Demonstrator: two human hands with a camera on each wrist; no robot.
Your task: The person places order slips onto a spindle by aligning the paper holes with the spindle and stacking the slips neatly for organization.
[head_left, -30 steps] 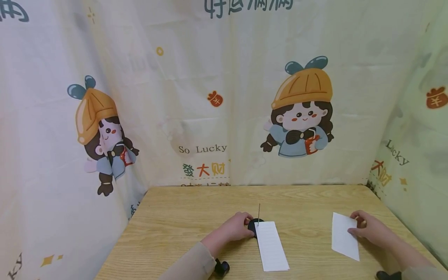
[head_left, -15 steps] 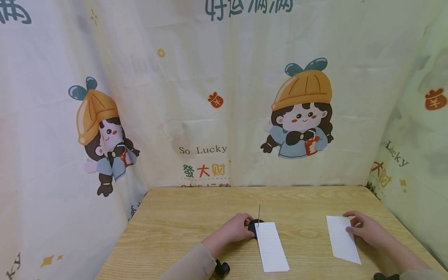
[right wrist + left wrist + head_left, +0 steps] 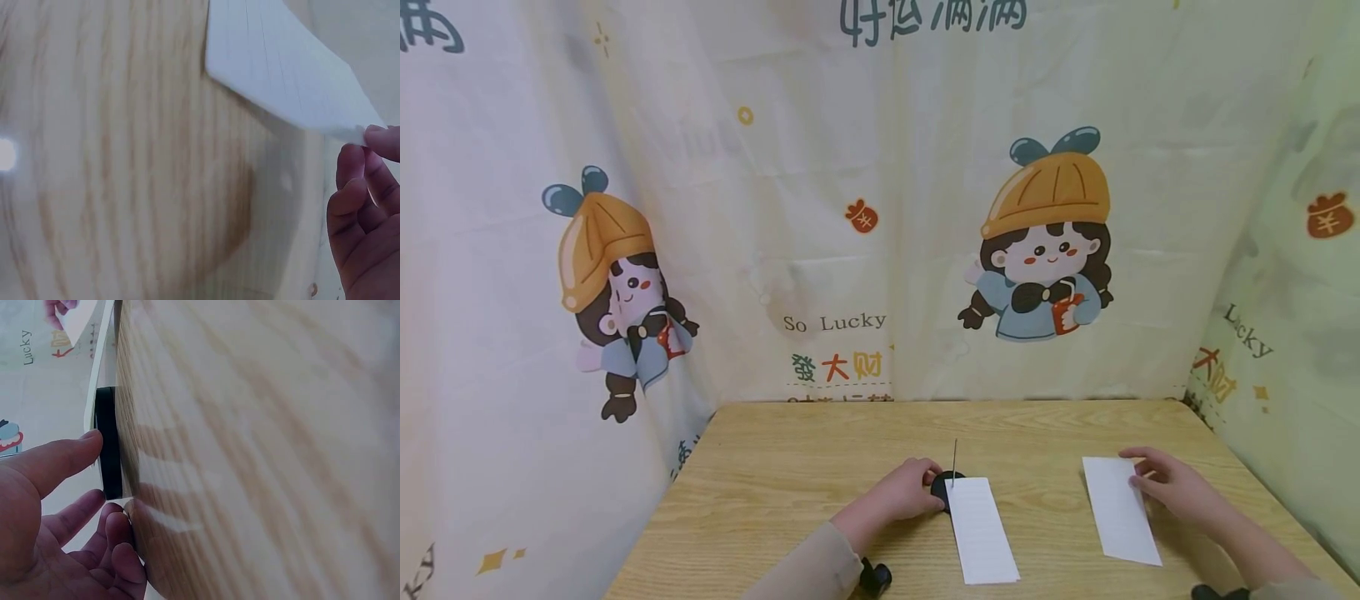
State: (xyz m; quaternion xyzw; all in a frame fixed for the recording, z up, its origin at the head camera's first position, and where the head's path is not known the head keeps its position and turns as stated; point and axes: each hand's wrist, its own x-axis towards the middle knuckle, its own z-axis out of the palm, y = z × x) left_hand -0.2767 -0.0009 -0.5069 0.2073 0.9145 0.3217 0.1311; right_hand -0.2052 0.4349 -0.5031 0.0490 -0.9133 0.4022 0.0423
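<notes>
Near the table's middle stands a receipt spike with a round black base (image 3: 940,493) and a thin upright needle. My left hand (image 3: 904,488) holds this base at its left edge; in the left wrist view the thumb lies at the top of the black disc (image 3: 109,447) and fingers reach its near edge. White lined paper slips (image 3: 987,533) lie from the base towards me, their far end at the needle. To the right, my right hand (image 3: 1176,490) pinches another white slip (image 3: 1118,510) by its edge. Faint lines show on that slip (image 3: 275,62) in the right wrist view, tilted above the wood.
A wooden table (image 3: 790,450) reaches back to a printed curtain (image 3: 925,167), which also hangs along both sides. Black wrist devices (image 3: 874,577) sit at both cuffs.
My right hand has carried its slip leftwards, towards the spike, and turned it a little. The left hand, the base and the slips beside it have stayed in place.
</notes>
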